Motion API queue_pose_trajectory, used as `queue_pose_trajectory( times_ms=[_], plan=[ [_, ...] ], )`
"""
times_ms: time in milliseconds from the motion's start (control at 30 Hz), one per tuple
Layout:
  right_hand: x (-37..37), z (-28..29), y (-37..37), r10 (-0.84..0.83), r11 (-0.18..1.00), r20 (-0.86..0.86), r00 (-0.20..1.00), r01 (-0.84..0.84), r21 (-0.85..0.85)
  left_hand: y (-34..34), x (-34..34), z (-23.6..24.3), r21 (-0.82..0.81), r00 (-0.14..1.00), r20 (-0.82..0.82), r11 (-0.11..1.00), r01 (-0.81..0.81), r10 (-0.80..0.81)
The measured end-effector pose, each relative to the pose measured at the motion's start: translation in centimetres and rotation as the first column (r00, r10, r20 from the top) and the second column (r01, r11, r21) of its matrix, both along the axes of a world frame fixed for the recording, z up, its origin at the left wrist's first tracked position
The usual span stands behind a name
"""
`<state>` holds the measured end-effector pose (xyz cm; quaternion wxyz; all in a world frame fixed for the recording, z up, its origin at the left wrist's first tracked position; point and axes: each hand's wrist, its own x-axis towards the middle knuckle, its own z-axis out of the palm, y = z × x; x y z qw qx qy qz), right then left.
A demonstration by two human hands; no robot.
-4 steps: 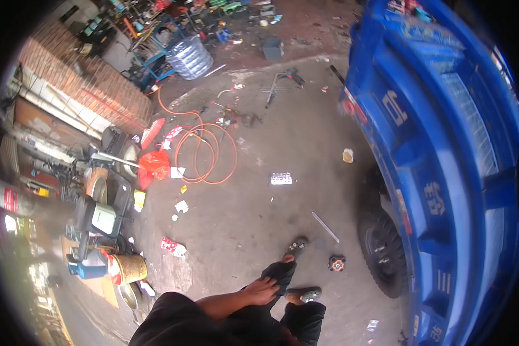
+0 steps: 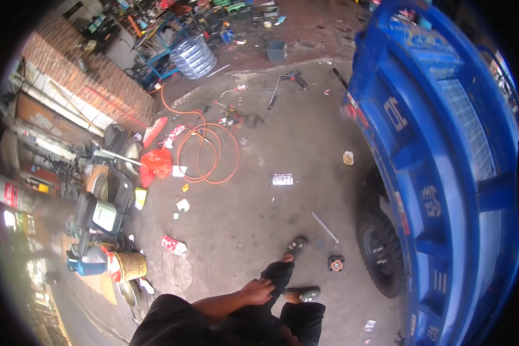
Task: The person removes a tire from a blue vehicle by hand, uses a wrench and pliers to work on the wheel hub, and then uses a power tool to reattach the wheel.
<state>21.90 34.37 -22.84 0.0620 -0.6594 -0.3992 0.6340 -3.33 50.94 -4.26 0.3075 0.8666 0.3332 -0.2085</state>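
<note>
My left hand (image 2: 258,292) lies on the black trousers (image 2: 277,275) over my left leg. Its fingers rest loosely on the cloth, and no object shows in them. Below the knees are my dark, patterned shoes (image 2: 297,245). At the lower edge there is a small patch of skin between the legs, but my right hand cannot be made out. On the floor to the right of my feet sits a small black and orange round part (image 2: 335,263). Beyond it lies a thin pale strip (image 2: 325,227). A silvery blister-like sheet (image 2: 282,179) lies farther ahead.
A blue cargo vehicle (image 2: 409,144) with a black tyre (image 2: 380,252) fills the right side. An orange hose (image 2: 238,155) lies coiled at the left, near a red bag (image 2: 155,164). Tools (image 2: 275,92) lie ahead. A yellow bucket (image 2: 130,267) and clutter line the left.
The whole view has shifted very slightly. My left hand stays on the leg, and nothing on the floor has visibly moved.
</note>
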Motion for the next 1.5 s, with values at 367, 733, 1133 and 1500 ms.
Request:
queue_pose_trajectory(
  times_ms=[367, 733, 1133, 1500],
  plan=[
    [-2.2, 20.6, 6.1, 0.586, 0.808, 0.222, 0.78, -0.538, -0.241, -2.0, -14.3, -2.4, -0.115, 0.287, -0.042, 0.281, -0.953, 0.957],
    [-11.9, 15.2, 23.9, 0.461, 0.824, 0.447, 0.767, -0.557, 0.105, 13.4, -22.0, -1.3, -0.074, 0.378, -0.301, 0.374, -0.924, 0.875],
    [-21.2, 27.7, 53.6, 0.54, 0.84, -0.154, 0.828, -0.542, 0.031, 24.0, -25.8, -0.7, -0.343, 0.335, -0.299, 0.227, -0.911, 0.893],
    [-27.8, 22.6, 84.1, 0.505, 0.822, -0.382, 0.774, -0.566, -0.062, 43.7, -22.8, 1.3, -0.516, 0.132, -0.257, -0.021, -0.856, 0.957]
  ],
)
